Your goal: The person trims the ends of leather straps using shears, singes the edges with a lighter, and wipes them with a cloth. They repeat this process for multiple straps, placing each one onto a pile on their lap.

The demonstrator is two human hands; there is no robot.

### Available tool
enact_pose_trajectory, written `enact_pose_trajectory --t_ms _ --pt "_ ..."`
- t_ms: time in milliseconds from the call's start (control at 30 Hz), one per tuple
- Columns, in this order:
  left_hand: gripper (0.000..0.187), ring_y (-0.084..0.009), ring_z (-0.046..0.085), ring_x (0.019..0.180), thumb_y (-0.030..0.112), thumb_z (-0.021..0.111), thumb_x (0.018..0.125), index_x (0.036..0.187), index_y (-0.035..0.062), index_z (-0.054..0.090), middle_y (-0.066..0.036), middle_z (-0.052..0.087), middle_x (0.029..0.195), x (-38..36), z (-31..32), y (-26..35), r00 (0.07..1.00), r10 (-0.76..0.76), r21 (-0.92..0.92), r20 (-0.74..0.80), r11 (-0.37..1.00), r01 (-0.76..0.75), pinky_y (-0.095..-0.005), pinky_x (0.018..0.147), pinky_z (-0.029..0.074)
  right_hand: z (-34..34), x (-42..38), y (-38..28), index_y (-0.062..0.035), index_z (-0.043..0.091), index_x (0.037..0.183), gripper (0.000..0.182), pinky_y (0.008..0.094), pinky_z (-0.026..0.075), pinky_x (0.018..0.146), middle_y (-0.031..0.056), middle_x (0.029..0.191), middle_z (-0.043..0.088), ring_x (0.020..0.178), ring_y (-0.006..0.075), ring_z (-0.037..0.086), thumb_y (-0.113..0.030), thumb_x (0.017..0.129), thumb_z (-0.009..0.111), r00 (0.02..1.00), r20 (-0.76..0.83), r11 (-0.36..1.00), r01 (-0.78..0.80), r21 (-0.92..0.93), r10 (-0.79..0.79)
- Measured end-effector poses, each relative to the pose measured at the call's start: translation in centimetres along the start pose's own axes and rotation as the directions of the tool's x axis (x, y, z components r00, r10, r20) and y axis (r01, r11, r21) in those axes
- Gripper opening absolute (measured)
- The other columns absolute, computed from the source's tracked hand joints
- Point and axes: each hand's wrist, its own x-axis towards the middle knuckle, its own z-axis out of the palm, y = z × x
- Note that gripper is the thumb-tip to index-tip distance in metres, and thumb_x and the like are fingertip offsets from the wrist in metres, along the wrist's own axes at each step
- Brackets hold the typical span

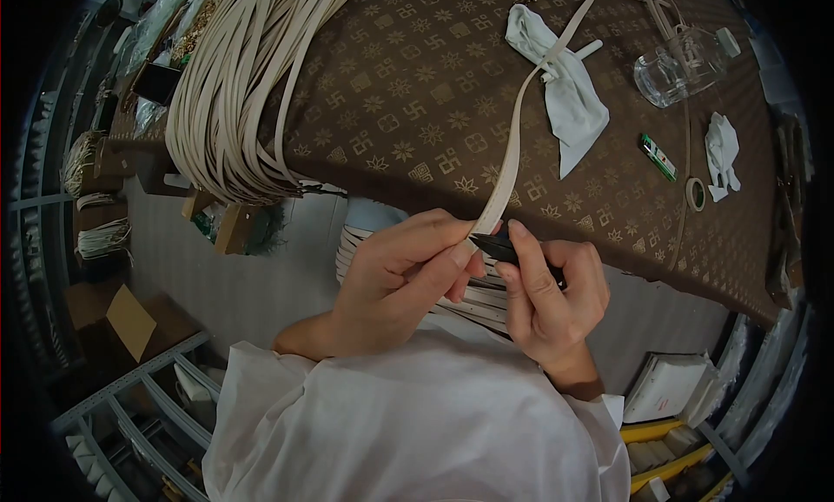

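My left hand (408, 276) is closed, with thumb and fingers pinching a long beige strap (504, 182) near its lower end. From there the strap runs up over the table edge and across the cloth. In my right hand (560, 298) is a small black pointed tool (497, 246), gripped between thumb and fingers. Its tip meets the strap right beside my left thumb; I cannot tell what kind of tool it is. Both hands are just in front of the table edge, above my lap. More pale straps (465, 309) lie across my lap, partly hidden behind the hands.
A brown patterned cloth (382, 93) covers the table. On it are a thick bundle of beige straps (243, 93), a white cloth (569, 102), a clear bottle (682, 67), a green-and-white packet (658, 157), a tape roll (695, 193) and crumpled white fabric (721, 154). Grey shelving (139, 424) stands lower left.
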Motion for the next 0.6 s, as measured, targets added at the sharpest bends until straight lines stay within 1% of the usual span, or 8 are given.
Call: enact_pose_trajectory --t_ms 233,333,367,433,467,500,533,600 --pt "0.026 -0.0051 0.047 0.059 0.001 0.040 0.087 0.110 -0.0039 0.052 -0.005 0.052 0.081 -0.10 -0.09 0.13 1.000 -0.009 0.016 0.008 1.000 0.009 -0.0169 0.050 0.038 -0.02 -0.02 -0.19 -0.0064 0.064 0.098 0.038 0.0259 0.030 0.040 0.0041 0.060 0.046 0.049 0.0155 0.040 -0.015 0.061 0.072 1.000 -0.017 1.000 0.012 -0.018 -0.013" --pt "0.026 -0.0053 0.047 0.059 0.002 0.040 0.088 0.109 -0.0043 0.052 -0.005 0.052 0.081 -0.15 0.01 0.14 1.000 -0.005 -0.016 0.000 1.000 0.005 -0.0172 0.049 0.038 -0.12 -0.14 -0.09 -0.0044 0.063 0.099 0.037 0.0253 0.032 0.041 0.0048 0.061 0.046 0.050 0.0157 0.041 -0.013 0.064 0.071 1.000 0.007 1.000 0.017 -0.007 -0.017" --pt "0.026 -0.0054 0.048 0.060 0.002 0.039 0.088 0.109 -0.0043 0.052 -0.005 0.052 0.081 -0.11 -0.03 0.16 0.999 -0.033 -0.045 0.012 0.998 0.034 -0.0172 0.050 0.038 0.05 -0.19 0.09 -0.0044 0.063 0.099 0.037 0.0253 0.032 0.041 0.0048 0.061 0.046 0.050 0.0157 0.041 -0.013 0.064 0.071 1.000 0.008 1.000 0.018 -0.006 -0.018" --pt "0.026 -0.0056 0.048 0.060 0.003 0.039 0.089 0.110 -0.0042 0.052 -0.005 0.051 0.082 -0.10 -0.14 0.30 0.998 -0.060 -0.073 0.022 0.995 0.062 -0.0173 0.051 0.039 0.57 -0.24 0.55 -0.0021 0.062 0.100 0.035 0.0247 0.033 0.043 0.0053 0.063 0.046 0.051 0.0157 0.042 -0.011 0.067 0.068 0.991 -0.031 0.967 -0.116 0.227 0.127" --pt "0.026 -0.0057 0.048 0.061 0.004 0.039 0.089 0.111 -0.0040 0.051 -0.005 0.051 0.082 -0.11 -0.18 0.43 0.995 -0.085 -0.124 0.041 0.988 0.090 -0.0173 0.052 0.039 0.40 -0.12 0.60 -0.0021 0.062 0.100 0.035 0.0247 0.033 0.043 0.0053 0.063 0.046 0.051 0.0157 0.042 -0.011 0.067 0.068 0.992 -0.029 0.967 -0.114 0.228 0.124" --pt "0.026 -0.0059 0.048 0.062 0.004 0.039 0.089 0.112 -0.0038 0.051 -0.006 0.051 0.083 -0.15 -0.22 0.49 0.992 -0.110 -0.174 0.061 0.977 0.119 -0.0173 0.053 0.040 0.11 0.09 0.61 -0.0012 0.062 0.100 0.034 0.0248 0.033 0.044 0.0053 0.063 0.045 0.052 0.0158 0.042 -0.010 0.068 0.067 0.977 -0.023 0.940 -0.200 0.277 0.214" --pt "0.026 -0.0059 0.048 0.062 0.004 0.039 0.089 0.112 -0.0038 0.051 -0.006 0.051 0.083 -0.19 -0.27 0.43 0.992 -0.110 -0.176 0.058 0.977 0.119 -0.0173 0.053 0.040 -0.07 0.22 0.59 -0.0003 0.061 0.101 0.033 0.0248 0.034 0.045 0.0054 0.064 0.045 0.052 0.0159 0.042 -0.009 0.069 0.066 0.953 -0.012 0.903 -0.283 0.323 0.303" --pt "0.027 -0.0060 0.048 0.063 0.005 0.039 0.090 0.114 -0.0034 0.050 -0.005 0.051 0.084 -0.25 -0.38 0.22 0.990 -0.123 -0.223 0.064 0.966 0.135 -0.0173 0.055 0.040 -0.15 0.23 0.54 -0.0007 0.061 0.101 0.033 0.0249 0.034 0.046 0.0051 0.063 0.045 0.053 0.0158 0.042 -0.010 0.069 0.066 0.964 0.000 0.918 -0.255 0.304 0.267"
